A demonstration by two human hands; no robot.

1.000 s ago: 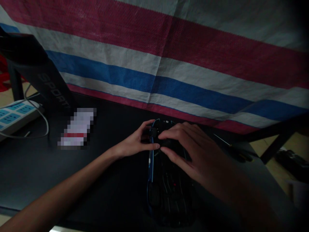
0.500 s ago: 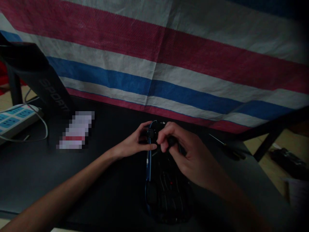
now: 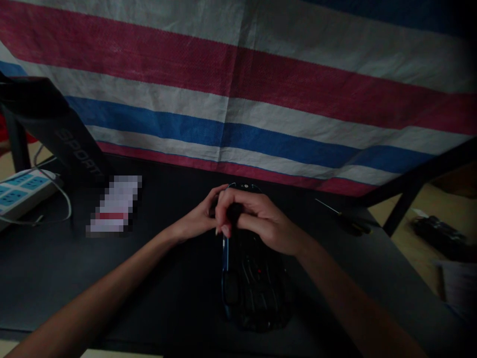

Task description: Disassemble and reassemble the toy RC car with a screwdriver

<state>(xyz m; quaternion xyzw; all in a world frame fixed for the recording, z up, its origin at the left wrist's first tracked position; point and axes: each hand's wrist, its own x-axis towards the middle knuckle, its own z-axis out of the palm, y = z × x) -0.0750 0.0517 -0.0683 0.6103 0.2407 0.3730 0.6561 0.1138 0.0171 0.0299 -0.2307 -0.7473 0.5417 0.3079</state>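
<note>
Two bare hands at frame center, both on or over a toy car [image 3: 257, 293] that we read as blue-edged, black, underside up, long axis running toward us. Left hand [image 3: 197, 219]: thumb and bent fingers gripping the car's left edge near its far end; fingertips partly hidden. Right hand [image 3: 257, 214]: curled over that same far end, overlapping the left fingertips from our view; a dark spot shows inside the curl, and we cannot tell whether it is a held item. Small red dot on the car's underside, just below center frame.

All on a black table [image 3: 156, 298]. Right of center we mark a screwdriver [image 3: 340, 214], thin shaft pointing up-left, apart from the hands. Left of center: a pixelated pale rectangle [image 3: 115, 204], content unreadable. Far left: a white power strip [image 3: 28, 186] with blue sockets, a pale cable [image 3: 69, 201] looping beside it. Upper left: a dark object [image 3: 74, 144] lettered SPORT. Striped sheet [image 3: 223, 74], red, white and blue, fills the top. Right edge: dark item [image 3: 439, 236] on tan flooring.
</note>
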